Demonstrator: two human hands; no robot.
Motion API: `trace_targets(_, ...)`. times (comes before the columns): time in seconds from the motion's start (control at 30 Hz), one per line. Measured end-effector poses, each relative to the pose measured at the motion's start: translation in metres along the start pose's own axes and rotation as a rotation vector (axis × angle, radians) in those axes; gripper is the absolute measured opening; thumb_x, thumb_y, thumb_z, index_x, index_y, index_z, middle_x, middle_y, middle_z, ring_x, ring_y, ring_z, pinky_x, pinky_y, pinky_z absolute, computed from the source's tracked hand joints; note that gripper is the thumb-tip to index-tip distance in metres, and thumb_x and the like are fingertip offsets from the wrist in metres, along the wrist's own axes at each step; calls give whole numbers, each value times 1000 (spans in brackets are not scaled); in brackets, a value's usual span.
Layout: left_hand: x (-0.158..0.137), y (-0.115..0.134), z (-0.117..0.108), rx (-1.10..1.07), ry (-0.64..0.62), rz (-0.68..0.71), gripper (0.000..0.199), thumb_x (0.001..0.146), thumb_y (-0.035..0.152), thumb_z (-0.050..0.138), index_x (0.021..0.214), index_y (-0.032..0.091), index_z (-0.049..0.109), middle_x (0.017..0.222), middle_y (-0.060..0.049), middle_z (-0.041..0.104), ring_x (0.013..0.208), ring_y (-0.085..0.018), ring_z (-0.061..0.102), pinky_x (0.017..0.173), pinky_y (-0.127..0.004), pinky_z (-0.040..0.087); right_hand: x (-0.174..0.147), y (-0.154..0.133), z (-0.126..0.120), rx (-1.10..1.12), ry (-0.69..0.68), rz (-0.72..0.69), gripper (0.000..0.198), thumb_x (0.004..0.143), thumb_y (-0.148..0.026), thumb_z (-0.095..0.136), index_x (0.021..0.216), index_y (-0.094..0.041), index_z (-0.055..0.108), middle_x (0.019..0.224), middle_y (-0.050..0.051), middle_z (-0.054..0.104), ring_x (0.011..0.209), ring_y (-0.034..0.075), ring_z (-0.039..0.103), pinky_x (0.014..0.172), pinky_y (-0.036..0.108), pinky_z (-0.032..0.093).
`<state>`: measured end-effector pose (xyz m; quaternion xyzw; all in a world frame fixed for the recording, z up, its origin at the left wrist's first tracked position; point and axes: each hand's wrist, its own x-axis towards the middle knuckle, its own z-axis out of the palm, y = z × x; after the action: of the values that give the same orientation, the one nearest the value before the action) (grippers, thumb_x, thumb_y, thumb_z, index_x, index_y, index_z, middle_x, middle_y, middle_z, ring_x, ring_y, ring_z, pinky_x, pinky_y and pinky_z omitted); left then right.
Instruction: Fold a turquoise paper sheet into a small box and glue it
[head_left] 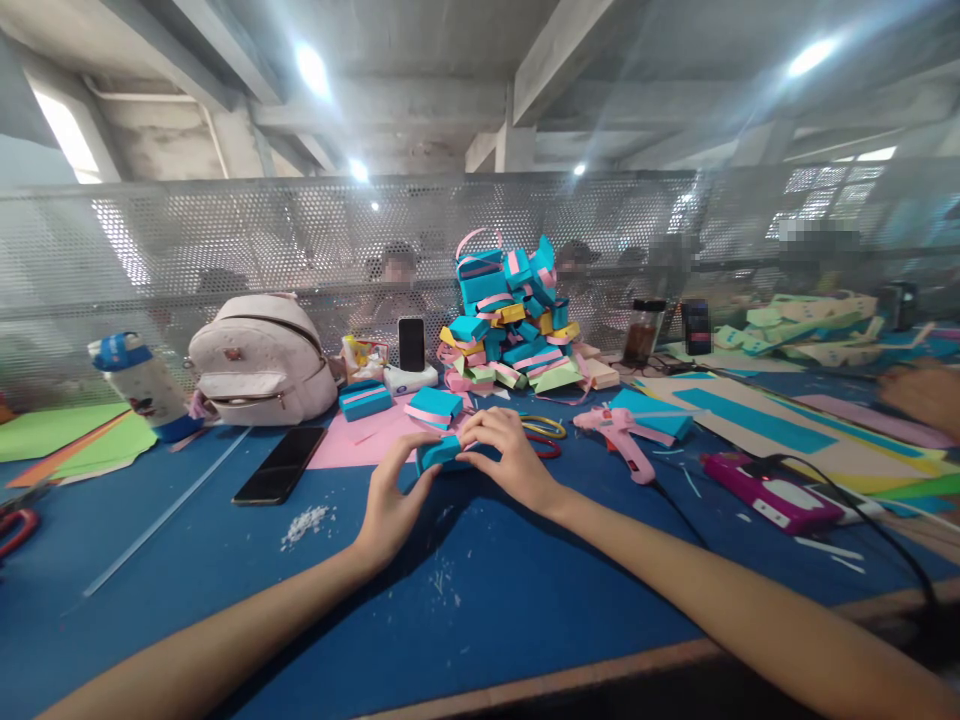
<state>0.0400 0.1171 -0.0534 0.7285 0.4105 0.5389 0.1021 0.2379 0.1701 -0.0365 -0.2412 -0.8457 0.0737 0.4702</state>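
Both hands grip a small blue paper box (441,453) above the middle of the blue table. My left hand (397,490) pinches its left end between thumb and fingers. On the right end, my right hand (508,455) has its fingers curled over the top and the thumb in front; part of the box is hidden behind them. Just beyond lie a blue box with a pink strip (433,407) and another blue box (365,400), near a pink paper sheet (337,440). Yellow-handled scissors (546,428) rest right behind my right hand, and a pink glue gun (621,440) lies farther right.
A tall pile of paper boxes (517,340) stands at the back against a perforated metal screen (300,235). To the left are a phone (280,466), a white backpack (259,365) and a bottle (146,390). A purple power bank (772,492) and another person's hand (919,400) are at right.
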Motion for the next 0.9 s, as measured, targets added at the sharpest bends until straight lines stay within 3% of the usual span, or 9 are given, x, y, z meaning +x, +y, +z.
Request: trace_targets(0.9,0,-1,0,0,-7,6,23,91,29,60,113,23,61,112,-5,68,108,-22,63,97,-37,48,0,-1,0,-55,21,-36,11,94,-28,61,84,-24,64,93,3,68,95,22,58,94,43,35)
